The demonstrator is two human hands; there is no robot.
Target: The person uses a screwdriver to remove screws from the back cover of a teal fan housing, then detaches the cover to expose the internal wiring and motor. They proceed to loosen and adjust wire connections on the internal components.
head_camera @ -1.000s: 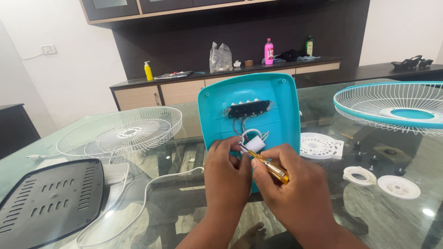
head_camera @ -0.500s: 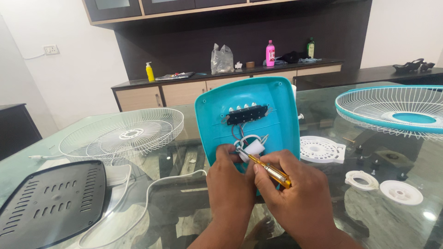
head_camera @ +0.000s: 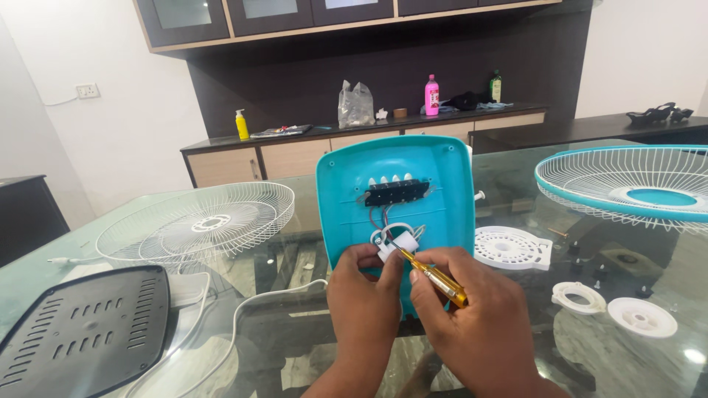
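My left hand (head_camera: 365, 295) is pinching the small white block (head_camera: 389, 249) of wiring, thumb and fingers pressed onto it, right against the inner face of the turquoise fan base cover (head_camera: 394, 199). The cover stands tilted up on the glass tabletop (head_camera: 295, 295), hollow side toward me, black switch strip (head_camera: 396, 191) across its upper part, wires looping down to the block. My right hand (head_camera: 479, 320) has its grip closed on the yellow-handled screwdriver (head_camera: 435, 278), the tip angled up and left, sitting at the white block just beside my left thumb.

So I judge this as the screw-working step on that block: tip placed, block steadied. Whether the tip is seated in a screw head I cannot tell; my fingers cover it. The next move, as I read it, calls for a firm pinch from the left hand so the block doesn't twist, and the driver kept in line with the screw while it turns.

Around me: a white wire grille (head_camera: 195, 221) to the left, a dark vented plate (head_camera: 81, 332) near my left elbow, a turquoise-rimmed grille (head_camera: 627, 195) to the right, and 2 white rings (head_camera: 641, 317) beside it.
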